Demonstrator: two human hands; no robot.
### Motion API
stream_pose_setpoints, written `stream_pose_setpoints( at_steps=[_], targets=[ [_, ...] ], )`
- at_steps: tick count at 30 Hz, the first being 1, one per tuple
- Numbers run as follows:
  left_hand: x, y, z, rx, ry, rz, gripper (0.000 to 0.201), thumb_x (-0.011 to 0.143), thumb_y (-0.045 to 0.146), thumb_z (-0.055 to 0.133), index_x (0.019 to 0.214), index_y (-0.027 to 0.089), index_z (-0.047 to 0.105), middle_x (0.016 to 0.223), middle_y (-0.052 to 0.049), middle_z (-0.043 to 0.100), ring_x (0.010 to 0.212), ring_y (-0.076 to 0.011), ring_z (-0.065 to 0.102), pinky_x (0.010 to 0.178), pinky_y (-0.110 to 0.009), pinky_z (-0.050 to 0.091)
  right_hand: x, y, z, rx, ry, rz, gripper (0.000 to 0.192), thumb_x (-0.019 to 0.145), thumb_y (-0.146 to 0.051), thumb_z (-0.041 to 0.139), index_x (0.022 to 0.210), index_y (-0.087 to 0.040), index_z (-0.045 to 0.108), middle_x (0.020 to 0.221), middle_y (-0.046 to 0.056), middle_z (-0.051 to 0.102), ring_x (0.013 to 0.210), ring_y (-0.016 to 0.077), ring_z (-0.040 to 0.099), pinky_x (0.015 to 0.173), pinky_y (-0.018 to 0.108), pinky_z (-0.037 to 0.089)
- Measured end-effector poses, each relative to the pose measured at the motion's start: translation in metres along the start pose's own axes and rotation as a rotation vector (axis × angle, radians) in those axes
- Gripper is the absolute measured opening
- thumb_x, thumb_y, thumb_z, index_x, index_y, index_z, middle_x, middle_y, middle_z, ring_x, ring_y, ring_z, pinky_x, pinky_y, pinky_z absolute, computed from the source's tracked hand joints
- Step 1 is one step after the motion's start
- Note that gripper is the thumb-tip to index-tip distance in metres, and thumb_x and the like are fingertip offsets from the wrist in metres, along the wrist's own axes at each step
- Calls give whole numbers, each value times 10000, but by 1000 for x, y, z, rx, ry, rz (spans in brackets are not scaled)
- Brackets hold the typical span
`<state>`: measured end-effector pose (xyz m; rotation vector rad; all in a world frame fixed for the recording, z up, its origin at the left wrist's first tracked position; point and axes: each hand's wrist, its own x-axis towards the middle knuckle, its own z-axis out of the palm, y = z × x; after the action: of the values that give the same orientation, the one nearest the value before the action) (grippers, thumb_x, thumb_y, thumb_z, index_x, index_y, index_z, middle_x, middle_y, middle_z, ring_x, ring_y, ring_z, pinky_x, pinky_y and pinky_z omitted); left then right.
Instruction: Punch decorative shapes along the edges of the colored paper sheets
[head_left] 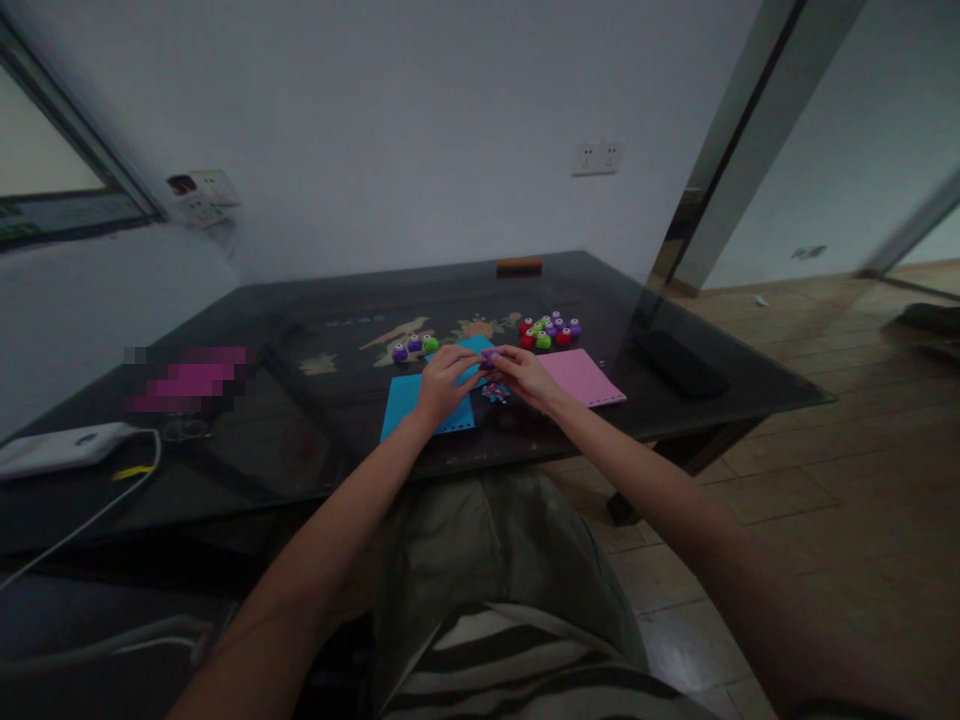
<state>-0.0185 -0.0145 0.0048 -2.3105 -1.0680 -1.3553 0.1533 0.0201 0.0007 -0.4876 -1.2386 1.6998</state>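
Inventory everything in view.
purple item: 1, purple, in fingers
left balls: 3, purple/green, beyond left hand
right balls: around ten, red/green/purple, beyond right hand
small pieces: uncountable, multicoloured, below hands
sheets: 2, blue, by left hand
notepad: 1, pink, right
case: 1, black, right
bar: 1, brown, table's back
device: 1, white, left
pixelated item: 1, magenta, left
table: 1, black, centre
sockets: several, white, walls
floor: 1, tan, right
trousers: 1, olive, bottom
left hand: 1, bare, centre
right hand: 1, bare, centre
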Motion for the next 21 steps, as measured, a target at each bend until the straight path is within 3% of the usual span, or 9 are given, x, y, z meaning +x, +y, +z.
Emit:
stream_pose_setpoints(
  at_steps=[21],
  targets=[
    [-3,-2,12,-142,-9,-77,209,879,315,524,1000,208,656,988,-74,662,963,-198,607,873,-382,494,4,8,-5,80,67,-17,311,565,-316,824,799,-174,677,817,12,688,758,122,626,824,286,500]
  ],
)
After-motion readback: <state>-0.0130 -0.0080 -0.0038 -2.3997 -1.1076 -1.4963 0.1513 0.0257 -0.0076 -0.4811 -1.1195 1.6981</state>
